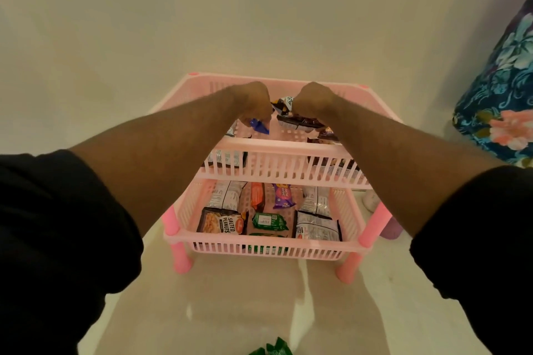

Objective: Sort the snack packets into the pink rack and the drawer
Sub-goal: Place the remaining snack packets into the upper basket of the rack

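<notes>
A pink two-tier rack (277, 150) stands on the pale floor against the wall. Both my hands are over its top basket. My left hand (253, 104) is closed on a small blue packet (260, 125) that hangs below the fingers. My right hand (313, 101) grips a dark and white packet (284, 105) held between the two hands. More dark packets (300, 122) lie in the top basket at the right. The lower basket (268, 248) holds several packets, among them a salted peanuts packet (222, 222), a green one (269, 221) and a purple one (282, 196).
A green packet (272, 349) lies on the floor at the bottom edge, close to me. Blue floral fabric (501, 89) bulges in at the right. A purple object (390, 229) sits on the floor behind the rack's right leg. No drawer is in view.
</notes>
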{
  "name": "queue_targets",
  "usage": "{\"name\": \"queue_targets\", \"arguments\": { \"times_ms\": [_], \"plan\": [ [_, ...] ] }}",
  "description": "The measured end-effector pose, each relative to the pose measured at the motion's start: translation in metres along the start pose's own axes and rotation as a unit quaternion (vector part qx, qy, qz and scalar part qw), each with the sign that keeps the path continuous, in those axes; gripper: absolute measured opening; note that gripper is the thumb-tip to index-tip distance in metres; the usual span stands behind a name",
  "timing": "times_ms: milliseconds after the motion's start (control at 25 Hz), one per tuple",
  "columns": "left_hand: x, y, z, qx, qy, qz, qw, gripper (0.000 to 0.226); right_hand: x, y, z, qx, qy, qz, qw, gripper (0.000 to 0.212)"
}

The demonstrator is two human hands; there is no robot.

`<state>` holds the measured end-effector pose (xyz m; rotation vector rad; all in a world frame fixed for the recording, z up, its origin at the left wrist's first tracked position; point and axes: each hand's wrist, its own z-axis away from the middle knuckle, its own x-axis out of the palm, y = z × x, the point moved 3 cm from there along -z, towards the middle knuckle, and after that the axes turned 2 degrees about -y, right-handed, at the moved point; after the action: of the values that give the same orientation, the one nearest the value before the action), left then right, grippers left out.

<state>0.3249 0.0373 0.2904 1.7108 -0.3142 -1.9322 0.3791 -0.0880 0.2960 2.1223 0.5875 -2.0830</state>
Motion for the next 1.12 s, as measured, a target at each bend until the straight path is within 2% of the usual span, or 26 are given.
{"name": "queue_targets", "arguments": {
  "times_ms": [200, 320, 400, 560, 720, 960, 1120],
  "plan": [
    [0.007, -0.002, -0.016, -0.013, -0.035, -0.048, 0.998, 0.047, 0.012, -0.005, -0.008, -0.037, -0.072, 0.058, 0.995, 0.025],
    [0.005, -0.005, -0.021, -0.01, -0.043, -0.098, 0.994, 0.041, 0.003, -0.007, -0.009, -0.061, -0.045, 0.12, 0.99, 0.051],
    [0.003, -0.007, -0.024, -0.004, -0.045, -0.123, 0.991, 0.042, -0.002, -0.004, -0.01, -0.091, -0.034, 0.119, 0.988, 0.06],
    [-0.003, -0.006, -0.022, 0.038, -0.007, -0.232, 0.972, 0.051, 0.009, 0.003, -0.01, -0.111, -0.123, 0.106, 0.98, 0.056],
    [-0.003, -0.008, -0.022, 0.043, -0.009, -0.253, 0.967, 0.053, 0.02, 0.001, -0.011, -0.099, -0.168, 0.114, 0.974, 0.061],
    [0.0, -0.006, -0.022, 0.052, 0.005, -0.274, 0.96, 0.054, 0.022, 0.002, -0.008, -0.085, -0.149, 0.161, 0.972, 0.06],
    [-0.004, -0.002, -0.011, 0.05, 0.025, -0.26, 0.964, 0.059, 0.013, 0.0, 0.001, -0.094, -0.116, 0.129, 0.98, 0.055]
  ]
}}
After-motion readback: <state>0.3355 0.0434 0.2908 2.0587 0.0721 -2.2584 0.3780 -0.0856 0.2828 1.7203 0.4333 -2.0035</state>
